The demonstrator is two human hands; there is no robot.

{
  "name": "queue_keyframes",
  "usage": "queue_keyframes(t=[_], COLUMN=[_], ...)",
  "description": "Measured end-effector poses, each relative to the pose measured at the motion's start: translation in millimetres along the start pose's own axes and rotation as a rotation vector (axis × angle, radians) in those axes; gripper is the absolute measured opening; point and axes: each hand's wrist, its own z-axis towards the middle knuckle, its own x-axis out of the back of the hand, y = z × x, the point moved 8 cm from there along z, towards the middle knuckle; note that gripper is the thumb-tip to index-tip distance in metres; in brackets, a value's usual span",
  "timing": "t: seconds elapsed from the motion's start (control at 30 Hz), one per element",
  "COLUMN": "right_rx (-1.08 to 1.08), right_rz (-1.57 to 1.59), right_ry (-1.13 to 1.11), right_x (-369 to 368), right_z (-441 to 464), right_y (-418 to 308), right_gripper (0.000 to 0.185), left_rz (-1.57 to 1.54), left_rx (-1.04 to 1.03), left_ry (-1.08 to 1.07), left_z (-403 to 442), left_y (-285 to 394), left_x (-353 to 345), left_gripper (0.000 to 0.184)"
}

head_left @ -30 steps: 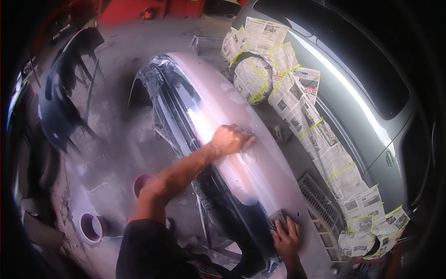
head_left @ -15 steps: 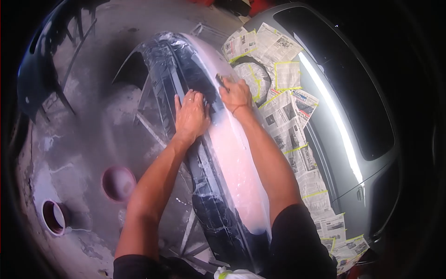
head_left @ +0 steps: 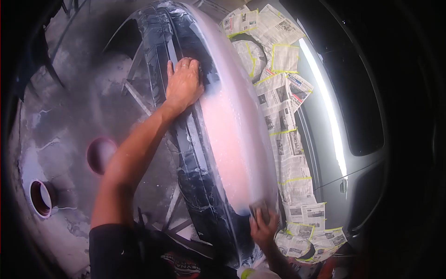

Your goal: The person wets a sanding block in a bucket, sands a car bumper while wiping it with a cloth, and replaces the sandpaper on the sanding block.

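A silvery-grey car (head_left: 325, 202) fills the right side. Left of it, a long curved bumper (head_left: 227, 144), pale pink on its outer face and dark along its inner side, runs from the top nearly to the bottom, over a metal stand (head_left: 173, 207) on a stained floor (head_left: 69, 121). Newspaper sheets (head_left: 281, 100) edged with yellow-green tape (head_left: 297, 180) cover the car's near side. At left, 2 round buckets (head_left: 50, 193) are on the floor. The person's left hand (head_left: 184, 86) lies on the bumper's dark upper part, 1 finger apart from the others; whether they grip cannot be told. The right hand's (head_left: 263, 226) fingers grasp a small, blurred dark pad (head_left: 260, 208) against the lower end. A ring (head_left: 185, 65) is on the left hand.
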Motion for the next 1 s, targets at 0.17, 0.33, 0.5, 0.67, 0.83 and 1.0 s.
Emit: queue_keyframes(t=[0.17, 0.33, 0.5, 0.67, 0.83, 1.0], right_rx=[0.190, 0.310, 0.065, -0.022, 0.230, 0.173], right_rz=[0.067, 0.092, 0.071, -0.037, 0.095, 0.083], right_ry=[0.140, 0.112, 0.001, -0.017, 0.107, 0.032], right_x=[-77.0, -104.4, -21.3, 11.3, -38.2, -115.3], right_z=[375.4, 453.6, 105.1, -92.1, 219.0, 472.2], right_y=[-61.3, -79.8, -3.9, 28.8, -29.9, -83.8], right_gripper=[0.043, 0.050, 0.051, 0.044, 0.042, 0.043], left_rz=[-0.073, -0.060, -0.039, -0.027, -0.111, -0.155], left_rx=[0.004, 0.047, 0.035, 0.036, 0.063, 0.080], left_ry=[-0.015, -0.029, -0.041, -0.006, 0.012, 0.004], left_z=[6.5, 0.8, 7.0, 0.8, 7.0, 5.2], left_y=[-5.5, -9.8, -7.8, 0.7, -7.6, -13.3], left_x=[2.3, -3.1, -0.2, 4.5, 3.5, -4.7], left_gripper=[0.033, 0.028, 0.030, 0.038, 0.042, 0.041])
